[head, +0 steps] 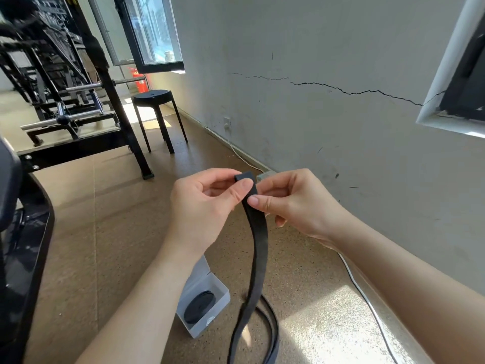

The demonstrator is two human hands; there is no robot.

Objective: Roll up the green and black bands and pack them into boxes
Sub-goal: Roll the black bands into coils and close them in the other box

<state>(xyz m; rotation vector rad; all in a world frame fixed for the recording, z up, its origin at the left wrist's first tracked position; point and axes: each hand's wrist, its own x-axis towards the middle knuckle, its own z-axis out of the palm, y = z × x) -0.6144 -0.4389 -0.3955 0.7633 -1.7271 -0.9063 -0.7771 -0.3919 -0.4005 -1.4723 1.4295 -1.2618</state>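
Speckled floor [110, 232] under box [220, 300], stool [154, 97], cable [367, 298]

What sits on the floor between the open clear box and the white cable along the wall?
In the head view, only the black band hanging from both hands, its slack looped on the floor between the clear box and the white cable.

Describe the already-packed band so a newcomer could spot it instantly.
Look at the brown floor, below the left forearm. A clear plastic box lies open there, and the rolled band sits inside it. Unlike the loose black band the hands hold, it's a tight flat coil.
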